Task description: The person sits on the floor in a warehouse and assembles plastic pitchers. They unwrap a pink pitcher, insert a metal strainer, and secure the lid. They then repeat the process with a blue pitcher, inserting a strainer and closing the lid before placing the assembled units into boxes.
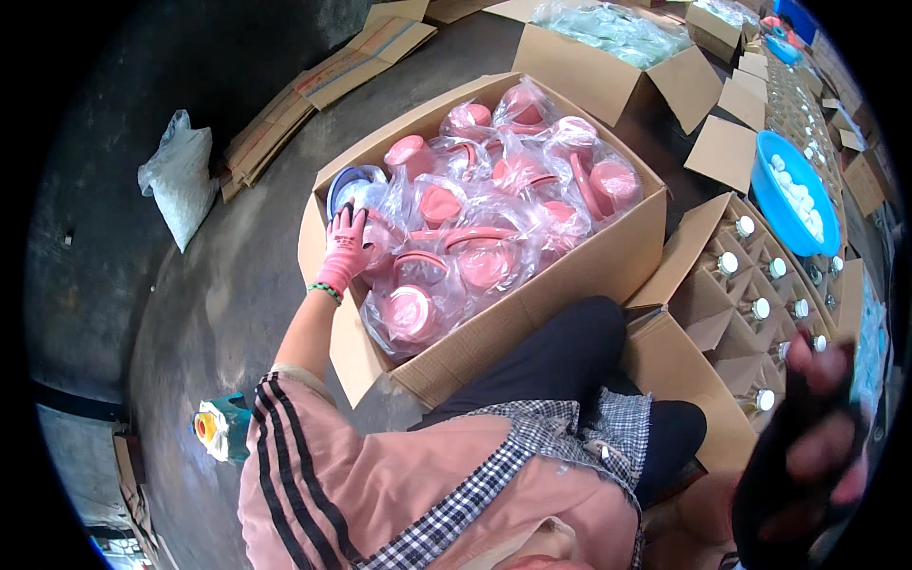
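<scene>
My left hand (350,247), in a pink glove with dark fingertips, reaches over the left edge of a large open cardboard box (532,323). Its fingers are stretched out and lie against a blue round-rimmed piece (353,182) in clear plastic. The box is full of pink plastic pieces (486,261) with round ends and curved rims, wrapped in clear bags; their exact kind does not show. My right hand (807,456), in a dark glove with pink parts, is raised close at the lower right, apart from the box. Motion blurs its fingers.
To my right, a divided carton (703,304) holds several white-capped bottles (760,309). Beyond it, a blue basin (774,195) contains white caps. Another open carton (579,71) stands behind. At left are flattened cardboard (275,133), a white sack (180,176) and a teal container (228,427).
</scene>
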### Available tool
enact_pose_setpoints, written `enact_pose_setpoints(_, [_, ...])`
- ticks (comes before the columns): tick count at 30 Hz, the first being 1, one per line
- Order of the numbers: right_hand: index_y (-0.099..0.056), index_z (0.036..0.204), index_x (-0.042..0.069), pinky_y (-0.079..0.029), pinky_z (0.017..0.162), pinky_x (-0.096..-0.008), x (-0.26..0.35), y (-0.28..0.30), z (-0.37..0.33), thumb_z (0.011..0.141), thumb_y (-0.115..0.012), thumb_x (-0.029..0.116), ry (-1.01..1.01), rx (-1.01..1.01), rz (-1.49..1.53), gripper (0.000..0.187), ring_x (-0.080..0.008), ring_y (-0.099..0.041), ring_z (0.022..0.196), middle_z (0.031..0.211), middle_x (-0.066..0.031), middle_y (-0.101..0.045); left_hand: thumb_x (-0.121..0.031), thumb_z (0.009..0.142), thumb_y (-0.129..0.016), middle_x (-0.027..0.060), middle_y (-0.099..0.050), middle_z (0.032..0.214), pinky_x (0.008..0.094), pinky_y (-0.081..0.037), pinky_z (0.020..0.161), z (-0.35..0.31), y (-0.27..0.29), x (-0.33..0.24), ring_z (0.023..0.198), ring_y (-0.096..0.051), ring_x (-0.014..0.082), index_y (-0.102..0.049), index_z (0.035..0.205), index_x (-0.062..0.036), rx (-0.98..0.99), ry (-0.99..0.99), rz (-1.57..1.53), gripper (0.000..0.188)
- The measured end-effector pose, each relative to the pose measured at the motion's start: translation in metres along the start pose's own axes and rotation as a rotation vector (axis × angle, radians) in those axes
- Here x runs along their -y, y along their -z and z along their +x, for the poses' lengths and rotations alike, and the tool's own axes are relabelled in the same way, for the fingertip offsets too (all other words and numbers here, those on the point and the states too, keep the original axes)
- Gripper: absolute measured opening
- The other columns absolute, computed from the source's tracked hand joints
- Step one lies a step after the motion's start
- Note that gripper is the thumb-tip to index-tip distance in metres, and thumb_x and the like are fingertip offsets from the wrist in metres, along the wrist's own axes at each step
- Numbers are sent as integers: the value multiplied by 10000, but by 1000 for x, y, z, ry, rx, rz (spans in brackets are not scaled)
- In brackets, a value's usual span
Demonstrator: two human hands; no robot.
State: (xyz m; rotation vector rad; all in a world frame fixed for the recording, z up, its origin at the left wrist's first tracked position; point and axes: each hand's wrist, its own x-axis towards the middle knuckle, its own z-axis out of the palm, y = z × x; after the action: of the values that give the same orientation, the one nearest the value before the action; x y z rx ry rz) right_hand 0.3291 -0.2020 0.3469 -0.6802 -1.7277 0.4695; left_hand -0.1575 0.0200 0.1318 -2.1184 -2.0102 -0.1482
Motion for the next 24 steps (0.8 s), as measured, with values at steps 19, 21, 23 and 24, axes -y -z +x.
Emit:
enact_pose_setpoints(19, [-450,1123,-11,-337,927,-346,-32,-24,-116,637,-715,132,-709,-332,60,572,-254,-459,1077,1149,-143,-477,-70,533,-584,93,-521,850,439,-355,846,8,317,-125,864,-484,315,-551,877,-102,-940,-663,188,347])
enact_pose_setpoints(21, [-354,1211,0,-308,957,-356,-57,-38,-92,615,-742,195,-508,-117,-56,738,-282,-394,1141,1214,-146,-422,-58,526,-567,102,-527,856,420,-373,831,-8,358,-162,846,-494,321,-558,899,-84,-1080,-742,163,374])
enact_pose_setpoints(23, [-301,1249,2,-280,972,-390,-74,-57,-69,582,-760,263,-356,-90,-238,851,-348,-343,1166,1243,-187,-369,-55,510,-569,110,-524,854,396,-396,801,-23,381,-192,825,-499,328,-559,885,-71,-1157,-847,56,375])
enact_pose_setpoints(24, [-244,1276,2,-269,977,-395,-77,-59,-60,547,-776,304,-263,-117,-336,952,-355,-321,1179,1259,-199,-341,-10,508,-538,136,-539,924,368,-406,823,-31,384,-211,893,-513,322,-571,908,-38,-1123,-842,-12,402])
